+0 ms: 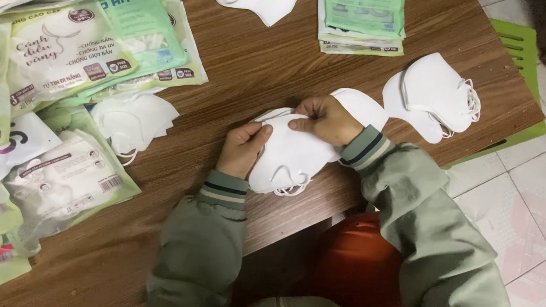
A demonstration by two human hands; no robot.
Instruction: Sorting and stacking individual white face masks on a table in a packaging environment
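1. Two hands: left hand (241, 149) and right hand (327, 119), fingers pinching one white face mask (293, 155) above the table (262, 59) edge.
2. Handling: best kept flat, edges aligned, ear loops untangled.
3. Adjacent: spare masks (435, 96), green packets (62, 53).

A white folded mask (292, 159) lies flat near the table's front edge (ear loops curling at its lower end), pinched along its upper rim between two hands.

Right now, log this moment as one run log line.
left hand: pinching white mask stack | right hand: gripping its top edge | nearby: loose masks, packaged masks | surface: wooden table
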